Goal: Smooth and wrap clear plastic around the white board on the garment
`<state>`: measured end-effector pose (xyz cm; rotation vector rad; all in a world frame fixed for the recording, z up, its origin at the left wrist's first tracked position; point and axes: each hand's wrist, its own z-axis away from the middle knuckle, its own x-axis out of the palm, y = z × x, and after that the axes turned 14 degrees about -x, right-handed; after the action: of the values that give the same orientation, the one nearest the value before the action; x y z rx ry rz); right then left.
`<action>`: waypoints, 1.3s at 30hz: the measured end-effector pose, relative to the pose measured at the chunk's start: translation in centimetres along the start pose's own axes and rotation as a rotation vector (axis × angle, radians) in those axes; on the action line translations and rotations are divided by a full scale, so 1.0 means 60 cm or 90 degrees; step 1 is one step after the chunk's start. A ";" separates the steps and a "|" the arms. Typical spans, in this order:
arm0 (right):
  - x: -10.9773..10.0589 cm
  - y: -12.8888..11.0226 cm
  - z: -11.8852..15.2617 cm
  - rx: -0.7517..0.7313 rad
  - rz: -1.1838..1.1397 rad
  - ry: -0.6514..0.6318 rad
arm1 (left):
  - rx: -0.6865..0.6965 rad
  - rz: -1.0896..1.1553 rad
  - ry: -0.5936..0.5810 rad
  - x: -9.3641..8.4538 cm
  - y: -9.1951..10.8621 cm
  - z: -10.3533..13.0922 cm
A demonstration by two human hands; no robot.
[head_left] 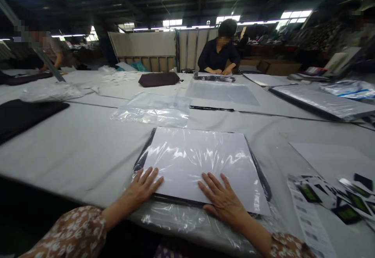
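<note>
Head view shows the left hand [142, 189] and right hand [223, 199] lying flat, fingers spread, each grip pinching nothing, pressing the bagged dark garment [199, 168] with its white sheet flat on the near worktop [73, 148], likely so it cannot slide.
</note>
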<state>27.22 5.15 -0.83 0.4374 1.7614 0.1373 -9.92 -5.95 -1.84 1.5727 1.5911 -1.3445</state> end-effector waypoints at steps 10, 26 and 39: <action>0.001 -0.007 0.001 0.034 -0.035 -0.039 | 0.041 0.204 0.005 -0.101 -0.051 -0.038; -0.092 0.023 0.172 0.728 -0.005 0.167 | 0.330 0.201 0.057 -0.018 0.114 -0.160; -0.078 -0.040 0.253 0.821 0.000 -0.079 | 0.328 0.194 -0.034 0.000 0.115 -0.160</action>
<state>42.10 -0.92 -0.96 1.3113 1.5288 -1.0592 -0.84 1.44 -0.25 1.9560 0.9583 -1.6819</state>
